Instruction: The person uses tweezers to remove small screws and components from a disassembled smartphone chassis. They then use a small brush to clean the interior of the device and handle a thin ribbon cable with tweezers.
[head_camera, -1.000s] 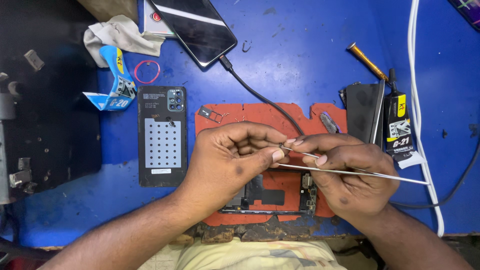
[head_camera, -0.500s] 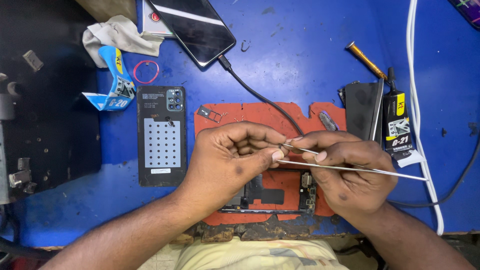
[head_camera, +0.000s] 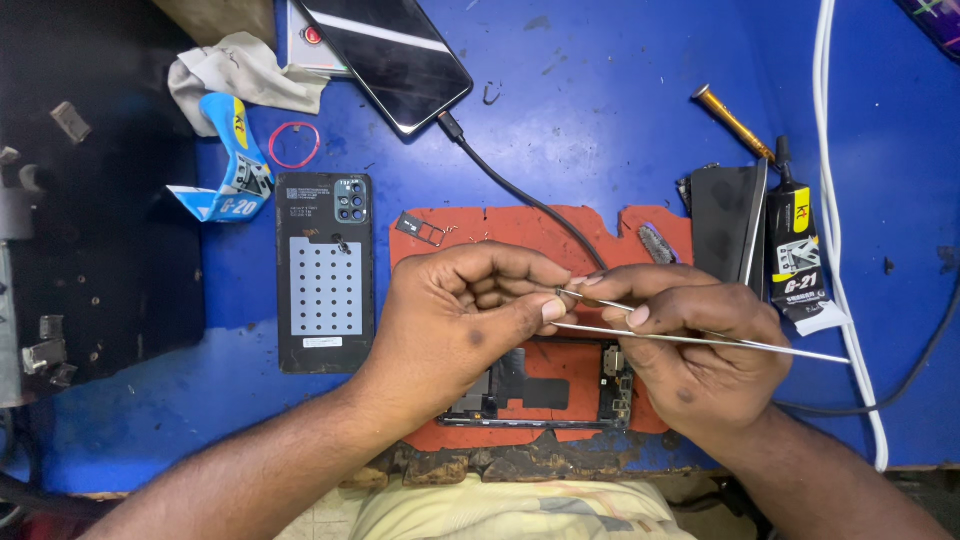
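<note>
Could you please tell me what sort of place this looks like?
Most likely a phone repair bench: an opened phone lies on a red work mat, its back cover set aside, while the right hand holds tweezers.

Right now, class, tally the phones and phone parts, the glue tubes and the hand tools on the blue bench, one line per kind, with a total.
Phones and phone parts: 4 (charging phone, back cover, opened phone frame, SIM tray)
Glue tubes: 2 (blue tube, black tube)
Hand tools: 2 (tweezers in right hand, orange-handled screwdriver)
Total: 8
</note>
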